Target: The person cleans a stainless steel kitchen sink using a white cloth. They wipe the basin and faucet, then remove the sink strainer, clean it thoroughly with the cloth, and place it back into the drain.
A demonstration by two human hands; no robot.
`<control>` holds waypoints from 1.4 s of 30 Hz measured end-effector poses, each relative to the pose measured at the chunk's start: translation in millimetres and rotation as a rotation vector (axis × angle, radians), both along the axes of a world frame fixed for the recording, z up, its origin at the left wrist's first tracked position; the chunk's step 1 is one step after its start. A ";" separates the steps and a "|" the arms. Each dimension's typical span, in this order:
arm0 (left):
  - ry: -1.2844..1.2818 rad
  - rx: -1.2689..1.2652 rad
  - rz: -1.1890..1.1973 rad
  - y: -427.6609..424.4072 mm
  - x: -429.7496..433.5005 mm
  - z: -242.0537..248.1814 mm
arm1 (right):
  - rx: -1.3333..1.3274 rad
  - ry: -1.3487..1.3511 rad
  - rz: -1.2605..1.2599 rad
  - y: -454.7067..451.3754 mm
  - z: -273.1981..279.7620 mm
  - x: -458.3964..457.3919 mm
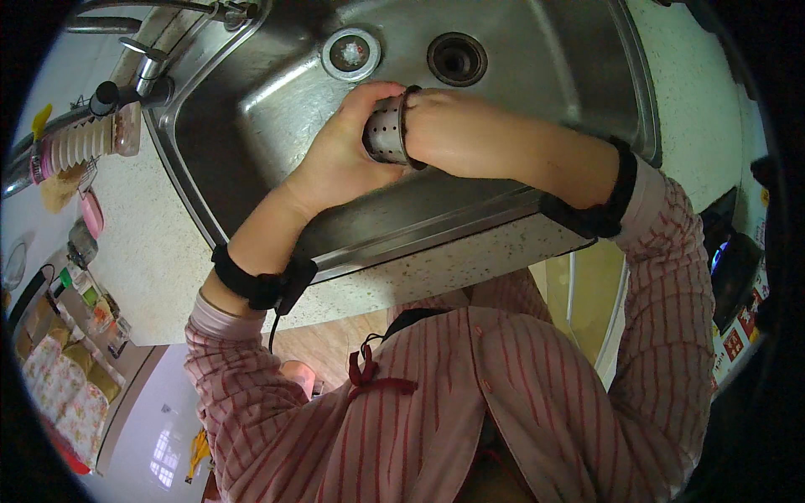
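Note:
A perforated metal sink strainer basket is held on its side over the stainless steel sink. My left hand wraps around its holed wall, thumb on the far side and fingers underneath. Up against the rimmed mouth of the basket, my right hand reaches in with its fingers. Those fingers are hidden inside, so whether they hold anything cannot be seen. Beyond the hands, a round metal drain piece with pale and reddish bits at its centre lies on the sink floor. Beside it is the dark, uncovered drain hole.
A faucet stands at the sink's left corner. The speckled countertop borders the sink, with a pink item and a wire rack by the wall. Several bottles and packets stand at far left. Black bands circle both forearms.

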State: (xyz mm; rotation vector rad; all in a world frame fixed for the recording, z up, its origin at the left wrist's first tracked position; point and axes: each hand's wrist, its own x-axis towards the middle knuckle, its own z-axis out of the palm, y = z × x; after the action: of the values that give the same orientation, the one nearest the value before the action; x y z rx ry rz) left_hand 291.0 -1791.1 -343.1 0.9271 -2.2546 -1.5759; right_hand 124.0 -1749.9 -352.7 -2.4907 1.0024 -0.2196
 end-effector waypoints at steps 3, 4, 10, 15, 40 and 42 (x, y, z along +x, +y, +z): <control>-0.028 -0.040 -0.053 -5.5 0.1 -5.2 | 0.068 -0.083 -0.067 -4.3 -7.8 5.0; -0.041 -0.019 -0.059 -6.3 0.3 -6.7 | 0.056 -0.083 -0.083 -4.7 -10.7 5.9; 0.039 0.022 0.048 -24.2 15.6 -8.9 | 0.012 0.133 0.053 -1.4 -29.4 -33.1; 0.185 -0.131 0.130 -22.7 24.6 -10.9 | 0.213 -0.038 -0.330 13.8 -31.8 -86.4; 0.223 -0.263 0.346 -13.2 -18.2 -17.7 | 0.914 -1.129 -0.895 -3.8 -3.7 -22.6; 0.148 -0.433 0.312 -12.7 -19.3 -22.4 | 0.940 -1.191 -0.949 -2.8 -9.7 -17.8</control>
State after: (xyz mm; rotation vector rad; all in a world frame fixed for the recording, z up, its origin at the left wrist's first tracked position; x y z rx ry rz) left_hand 271.8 -1803.7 -365.5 0.9430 -2.0994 -0.9412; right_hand 106.3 -1752.7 -362.4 -0.6368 1.1686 -1.0413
